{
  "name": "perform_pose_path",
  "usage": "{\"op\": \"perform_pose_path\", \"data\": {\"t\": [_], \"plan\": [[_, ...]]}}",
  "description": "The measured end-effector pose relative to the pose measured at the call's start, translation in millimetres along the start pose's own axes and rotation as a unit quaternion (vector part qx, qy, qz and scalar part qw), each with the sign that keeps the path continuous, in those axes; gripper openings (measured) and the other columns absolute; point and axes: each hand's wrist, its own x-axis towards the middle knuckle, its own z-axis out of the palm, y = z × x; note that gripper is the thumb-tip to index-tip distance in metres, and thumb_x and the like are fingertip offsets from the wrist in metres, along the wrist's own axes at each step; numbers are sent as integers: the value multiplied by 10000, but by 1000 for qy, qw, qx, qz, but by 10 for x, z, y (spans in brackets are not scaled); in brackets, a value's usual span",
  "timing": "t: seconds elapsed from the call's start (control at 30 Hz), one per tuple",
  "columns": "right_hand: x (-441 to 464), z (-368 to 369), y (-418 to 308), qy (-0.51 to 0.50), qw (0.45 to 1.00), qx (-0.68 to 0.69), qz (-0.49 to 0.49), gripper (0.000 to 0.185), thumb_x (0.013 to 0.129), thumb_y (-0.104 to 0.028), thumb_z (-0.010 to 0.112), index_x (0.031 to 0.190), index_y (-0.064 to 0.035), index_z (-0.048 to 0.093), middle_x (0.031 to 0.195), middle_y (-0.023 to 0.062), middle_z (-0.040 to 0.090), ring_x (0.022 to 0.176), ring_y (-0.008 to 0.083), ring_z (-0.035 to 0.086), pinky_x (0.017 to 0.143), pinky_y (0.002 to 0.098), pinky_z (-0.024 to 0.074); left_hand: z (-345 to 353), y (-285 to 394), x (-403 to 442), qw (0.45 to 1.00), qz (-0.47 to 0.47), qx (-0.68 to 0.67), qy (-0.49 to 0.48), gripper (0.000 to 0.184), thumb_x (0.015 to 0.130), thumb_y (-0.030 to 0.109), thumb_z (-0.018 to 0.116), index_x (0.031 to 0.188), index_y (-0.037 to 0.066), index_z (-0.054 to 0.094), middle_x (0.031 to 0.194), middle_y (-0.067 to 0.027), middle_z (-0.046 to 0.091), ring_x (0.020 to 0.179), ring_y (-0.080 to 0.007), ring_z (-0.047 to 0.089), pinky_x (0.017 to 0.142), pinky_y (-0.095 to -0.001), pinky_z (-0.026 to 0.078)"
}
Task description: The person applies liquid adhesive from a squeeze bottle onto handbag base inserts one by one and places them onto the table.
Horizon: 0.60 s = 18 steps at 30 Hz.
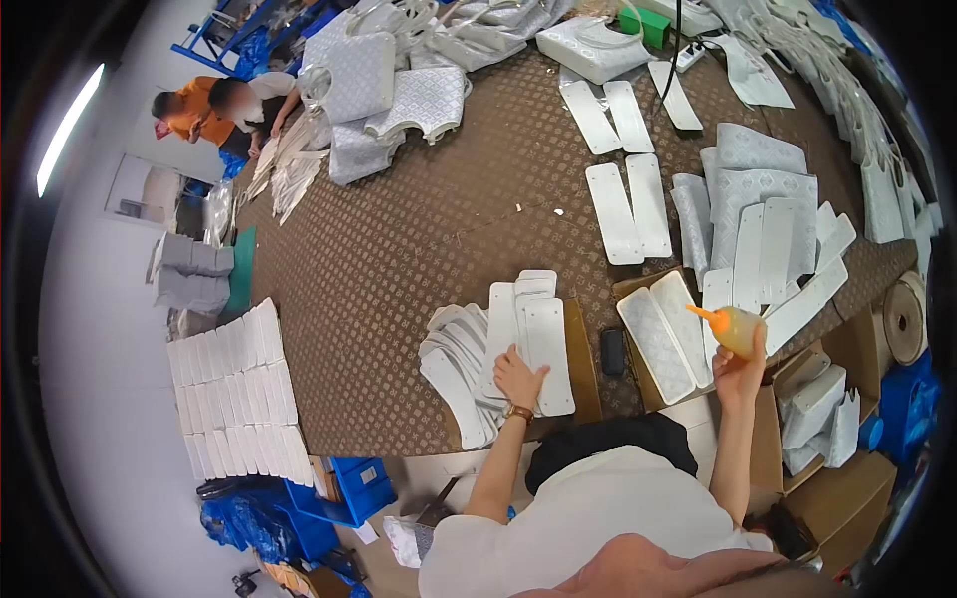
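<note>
Cluttered brown table (399,269) here. Right hand (740,377) has fingers wrapped round a bottle (738,331); left hand (518,381) touches strips (548,349), thumb and fingers apart. Careless squeeze might drip, imo.

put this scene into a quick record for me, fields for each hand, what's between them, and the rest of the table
left hand: fingers spread, touching pale panels
right hand: gripping a squeeze bottle, its orange nozzle pointing toward picture left
between hands: small black object
table surface: brown, patterned
upper-left part of table: pale patterned bags, heaped
picture left: rows of white pieces
other people: one in orange, another beside
bottle contents: cannot tell
</note>
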Motion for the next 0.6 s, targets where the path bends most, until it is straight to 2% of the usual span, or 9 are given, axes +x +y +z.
{"op": "perform_pose_path", "data": {"t": [0.17,0.23,0.27,0.37,0.4,0.5,0.53,0.6], "plan": [[-123,362,110,-15,999,-25,25,442,892,-449,559,1106,-62,551,906,42,615,516,77,463,473,174,424,417,-453,124,992,5,-122,-43,533,687,274,771,1093,57,503,979,-143,542,879,-348,542,800,-401,443],[-173,454,108,-35,999,-29,20,424,894,-446,559,1090,-71,552,897,41,615,518,80,463,465,183,413,480,-611,235,971,-30,-224,-80,469,700,273,759,1008,18,513,846,-183,588,767,-353,563,722,-400,461],[-209,456,111,-45,998,-28,19,415,894,-445,559,1083,-75,552,893,41,614,519,82,463,462,188,407,379,-624,197,971,-30,-220,-87,469,700,273,759,1008,18,513,846,-183,588,767,-353,563,722,-400,461],[-288,479,32,-22,999,-44,-11,394,897,-433,560,1072,-80,550,881,40,612,522,87,471,464,196,402,-94,-471,207,976,-85,-195,-53,340,796,221,692,986,3,513,794,-162,612,700,-264,597,651,-373,468],[-306,494,-1,-14,998,-53,-28,383,898,-426,560,1066,-82,548,876,40,611,524,90,475,466,201,399,-225,-427,221,976,-79,-195,-53,340,796,221,692,986,3,513,794,-162,612,700,-264,597,651,-373,468],[-352,516,-86,-56,990,-102,-83,395,889,-411,577,1087,-71,536,903,53,613,588,96,517,497,200,422,-624,-267,212,916,-64,-381,-112,242,893,159,578,1077,13,519,845,-125,637,778,-156,614,681,-283,475],[-361,531,-117,-77,983,-126,-110,403,884,-403,585,1097,-66,529,917,60,614,619,99,538,513,200,434,-796,-144,200,916,-57,-380,-111,242,893,159,578,1077,13,519,845,-125,637,778,-156,614,681,-283,475],[-383,603,-195,-109,973,-141,-145,388,891,-391,579,1096,-65,531,907,56,613,628,101,543,513,211,433,-1186,195,171,813,-39,-550,-187,265,930,119,517,1166,-1,506,950,-101,640,836,-121,614,703,-258,490]]}}
